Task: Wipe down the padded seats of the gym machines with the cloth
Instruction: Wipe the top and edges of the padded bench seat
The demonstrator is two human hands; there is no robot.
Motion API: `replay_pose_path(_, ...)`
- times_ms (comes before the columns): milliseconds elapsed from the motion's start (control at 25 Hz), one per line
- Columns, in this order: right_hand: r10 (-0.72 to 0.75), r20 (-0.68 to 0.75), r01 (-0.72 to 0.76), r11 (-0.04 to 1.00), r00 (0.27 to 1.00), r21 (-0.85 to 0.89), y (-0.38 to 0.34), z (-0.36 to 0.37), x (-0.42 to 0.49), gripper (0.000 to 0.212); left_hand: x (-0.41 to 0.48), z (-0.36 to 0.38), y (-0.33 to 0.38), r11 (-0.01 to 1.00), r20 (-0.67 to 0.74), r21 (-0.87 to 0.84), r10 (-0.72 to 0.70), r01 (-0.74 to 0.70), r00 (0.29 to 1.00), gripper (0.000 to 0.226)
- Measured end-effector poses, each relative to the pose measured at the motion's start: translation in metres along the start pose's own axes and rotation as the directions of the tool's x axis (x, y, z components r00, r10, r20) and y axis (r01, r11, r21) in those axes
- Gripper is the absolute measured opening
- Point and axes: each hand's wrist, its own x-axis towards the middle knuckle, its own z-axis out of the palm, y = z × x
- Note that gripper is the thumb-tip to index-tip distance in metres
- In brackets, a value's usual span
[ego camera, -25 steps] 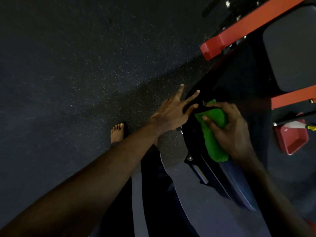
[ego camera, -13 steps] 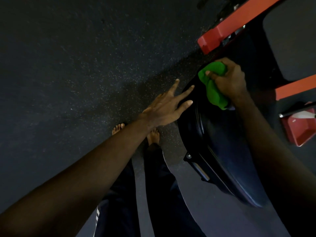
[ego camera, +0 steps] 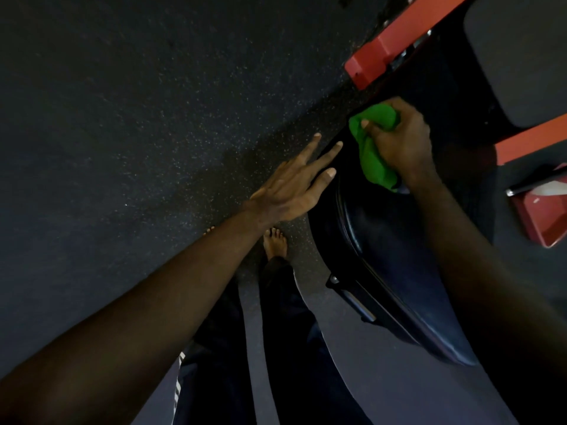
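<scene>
The dark speckled rubber floor (ego camera: 122, 118) fills the view from 7 round to 12 o'clock. A black padded seat (ego camera: 392, 256) lies long and glossy from the centre towards 5 o'clock, with its narrow end pointing to 1 o'clock. Above it, at 1 o'clock, runs a red frame beam (ego camera: 395, 41). A grey pad (ego camera: 521, 56) sits at 2 o'clock and a second red beam (ego camera: 527, 142) just below it. A red tray-like bracket (ego camera: 546, 216) sits at 3 o'clock, well apart from the seat.

Dark trousers (ego camera: 291, 348) stand at 6 o'clock, just beside the seat's left edge.

The left hand (ego camera: 291, 188) reaches in from 8 o'clock, palm down. Its fingers (ego camera: 329, 153) are straight, spread apart and hold nothing. Their tips lie over the seat's left rim, but real contact cannot be told.

The right hand (ego camera: 402, 139) comes from 4 o'clock to the seat's narrow end. Its fingers (ego camera: 371, 125) are curled tight round the green cloth (ego camera: 374, 161). The cloth is bunched under the palm and pressed on the padding, with a fold trailing out towards 6 o'clock.

A bare foot (ego camera: 276, 243) stands on the floor below the left wrist, near the seat's edge.
</scene>
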Motion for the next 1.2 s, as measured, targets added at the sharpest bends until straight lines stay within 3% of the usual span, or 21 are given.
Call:
replay_pose_path(120, 0.026, 0.036, -0.026, 1.000, 0.999, 0.010, 0.003, -0.007, -0.003, 0.029, 0.007, -0.002, 0.010, 1.000, -0.019, -0.021, 0.013, -0.014, 1.000, 0.054)
replay_pose_path(360, 0.118, 0.064, -0.119, 0.993, 0.991, 0.021, 0.041, -0.029, -0.114, 0.032, 0.041, -0.004, 0.029, 0.998, -0.015, 0.049, 0.031, -0.030, 0.999, 0.058)
replay_pose_path(560, 0.136, -0.064, -0.133, 0.990, 0.989, 0.056, 0.048, -0.015, -0.039, 0.029, 0.065, -0.009, 0.040, 0.994, 0.003, 0.110, 0.022, -0.023, 1.000, 0.059)
replay_pose_path(680, 0.186, -0.033, -0.185, 0.982, 0.982, 0.048, 0.052, -0.016, 0.004, 0.033, 0.070, -0.008, 0.043, 0.985, 0.020, 0.170, 0.014, -0.018, 1.000, 0.059)
replay_pose_path(920, 0.146, 0.042, -0.150, 0.985, 0.988, 0.090, 0.071, -0.030, -0.080, 0.027, 0.072, -0.005, 0.051, 0.968, 0.022, 0.251, -0.015, 0.009, 1.000, 0.054)
replay_pose_path(1000, 0.230, -0.008, -0.230, 0.972, 0.973, 0.051, 0.094, -0.037, -0.102, 0.028, 0.072, -0.005, 0.050, 0.959, 0.032, 0.284, -0.015, 0.005, 0.999, 0.056)
replay_pose_path(1120, 0.448, -0.112, -0.444, 0.894, 0.887, 0.058, 0.115, -0.036, -0.086, 0.031, 0.070, -0.005, 0.051, 0.956, 0.029, 0.293, -0.004, -0.005, 1.000, 0.054)
replay_pose_path(1200, 0.482, -0.145, -0.478, 0.876, 0.864, 0.059, 0.099, -0.028, -0.061, 0.033, 0.070, -0.006, 0.053, 0.960, 0.019, 0.278, 0.004, -0.009, 1.000, 0.052)
